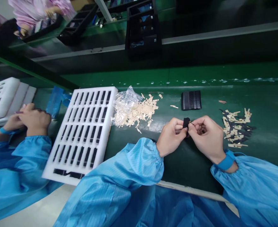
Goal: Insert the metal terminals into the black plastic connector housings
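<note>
My left hand (171, 136) is closed round a small black part (186, 122), holding it over the green bench. Thumb and forefinger of my right hand (206, 135) are pinched together at the part's right edge, where a tiny gold-coloured bit shows; what exactly they grip is hidden. Beyond my hands lies a row of slim black strips (191, 100) set side by side. To the right is a loose heap of cream tabs and black scraps (237, 127). On the left, a pile of cream tabs (139, 112) spills from a clear plastic bag (129, 97).
A white foam tray (76, 142) with rows of black strips stands left of the pile. Farther left, a co-worker's clasped hands (32, 118) rest near stacked foam trays (3, 97). Black bins (143, 41) and people in pink sleeves are across the line.
</note>
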Demonstrator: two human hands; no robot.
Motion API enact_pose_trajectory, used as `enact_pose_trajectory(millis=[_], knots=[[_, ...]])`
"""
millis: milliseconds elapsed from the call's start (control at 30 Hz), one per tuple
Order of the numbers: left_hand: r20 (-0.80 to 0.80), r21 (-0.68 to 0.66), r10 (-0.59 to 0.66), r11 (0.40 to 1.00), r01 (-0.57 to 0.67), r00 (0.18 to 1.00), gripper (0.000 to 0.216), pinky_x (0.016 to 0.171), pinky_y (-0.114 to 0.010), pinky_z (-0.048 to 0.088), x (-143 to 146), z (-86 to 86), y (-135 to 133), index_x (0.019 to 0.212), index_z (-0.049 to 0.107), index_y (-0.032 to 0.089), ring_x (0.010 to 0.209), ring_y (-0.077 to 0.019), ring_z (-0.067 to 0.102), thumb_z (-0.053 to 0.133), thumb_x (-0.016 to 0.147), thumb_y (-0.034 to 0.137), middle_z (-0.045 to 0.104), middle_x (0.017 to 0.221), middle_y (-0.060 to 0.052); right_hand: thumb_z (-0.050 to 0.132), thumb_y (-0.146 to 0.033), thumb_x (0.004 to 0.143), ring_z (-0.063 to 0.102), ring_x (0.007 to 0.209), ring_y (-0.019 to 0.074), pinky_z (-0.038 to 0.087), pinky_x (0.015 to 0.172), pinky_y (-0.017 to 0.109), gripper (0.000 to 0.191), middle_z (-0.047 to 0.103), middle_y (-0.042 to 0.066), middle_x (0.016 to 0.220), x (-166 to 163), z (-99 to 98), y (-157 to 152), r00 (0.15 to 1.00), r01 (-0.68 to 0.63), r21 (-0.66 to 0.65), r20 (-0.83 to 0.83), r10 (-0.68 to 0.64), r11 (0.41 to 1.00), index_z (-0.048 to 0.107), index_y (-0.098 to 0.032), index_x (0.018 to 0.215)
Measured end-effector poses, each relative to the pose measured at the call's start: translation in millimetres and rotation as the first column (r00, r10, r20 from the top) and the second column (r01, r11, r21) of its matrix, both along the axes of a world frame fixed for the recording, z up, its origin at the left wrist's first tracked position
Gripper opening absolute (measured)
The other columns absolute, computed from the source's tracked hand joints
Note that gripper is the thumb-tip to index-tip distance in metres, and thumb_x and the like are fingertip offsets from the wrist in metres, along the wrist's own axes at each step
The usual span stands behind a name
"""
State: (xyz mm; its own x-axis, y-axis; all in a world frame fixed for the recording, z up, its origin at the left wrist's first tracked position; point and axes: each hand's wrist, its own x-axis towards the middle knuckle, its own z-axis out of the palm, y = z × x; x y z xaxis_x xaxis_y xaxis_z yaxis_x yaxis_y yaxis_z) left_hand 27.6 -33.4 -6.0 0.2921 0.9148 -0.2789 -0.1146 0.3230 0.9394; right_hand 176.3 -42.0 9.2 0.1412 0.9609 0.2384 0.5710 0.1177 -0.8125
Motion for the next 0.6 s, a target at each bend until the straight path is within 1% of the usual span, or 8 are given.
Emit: enact_pose_trajectory(millis=[100,233,333,467,600], knots=[[-0.046,0.067,-0.002,0.998,0.005,0.999,0.016,0.085,-0.026,0.058,-0.7,0.7,-0.7,0.102,0.058,0.016,0.092,-0.0156,0.076,0.069,0.093,0.024,0.076,0.094,-0.005,0.069,-0.023,0.084,0.051,0.051,0.0113,0.043,0.049,0.026,0.010,0.057,-0.003,0.063,0.3,-0.4,0.0,1.000,0.005,-0.027,-0.017,-0.005,1.000,0.061,-0.023,0.077],[-0.148,0.164,-0.027,0.985,0.052,0.989,0.012,0.092,-0.028,0.059,-5.8,1.2,-0.6,0.107,0.060,0.018,0.103,-0.0170,0.076,0.063,0.096,0.022,0.078,0.104,-0.005,0.070,-0.026,0.084,0.052,0.052,0.0119,0.044,0.049,0.026,0.010,0.057,-0.003,0.063,3.6,-2.7,1.1,0.999,-0.010,-0.069,-0.050,0.007,0.998,0.062,-0.022,0.079],[-0.244,0.250,-0.033,0.964,0.096,0.969,0.016,0.098,-0.030,0.058,-10.5,0.5,0.3,0.114,0.062,0.021,0.109,-0.0176,0.074,0.059,0.098,0.023,0.077,0.113,-0.005,0.071,-0.028,0.084,0.053,0.052,0.0123,0.044,0.049,0.026,0.011,0.058,-0.002,0.062,5.9,-3.2,2.3,0.997,-0.037,-0.101,-0.074,0.030,0.994,0.062,-0.022,0.079],[-0.422,0.361,-0.005,0.916,0.173,0.907,0.022,0.096,-0.032,0.058,-16.0,-0.6,2.7,0.120,0.064,0.023,0.105,-0.0194,0.075,0.056,0.100,0.029,0.077,0.114,-0.005,0.071,-0.028,0.084,0.052,0.052,0.0122,0.043,0.049,0.026,0.011,0.057,-0.002,0.061,6.8,-0.5,3.5,0.992,-0.055,-0.140,-0.121,0.038,0.989,0.062,-0.022,0.079],[-0.582,0.450,0.051,0.851,0.270,0.812,0.025,0.089,-0.030,0.057,-21.6,1.2,4.9,0.122,0.066,0.024,0.093,-0.0187,0.074,0.053,0.102,0.031,0.077,0.108,-0.006,0.070,-0.026,0.083,0.051,0.051,0.0117,0.043,0.049,0.026,0.011,0.056,-0.003,0.061,6.5,0.8,3.9,0.987,-0.069,-0.159,-0.152,0.045,0.985,0.061,-0.022,0.078]])
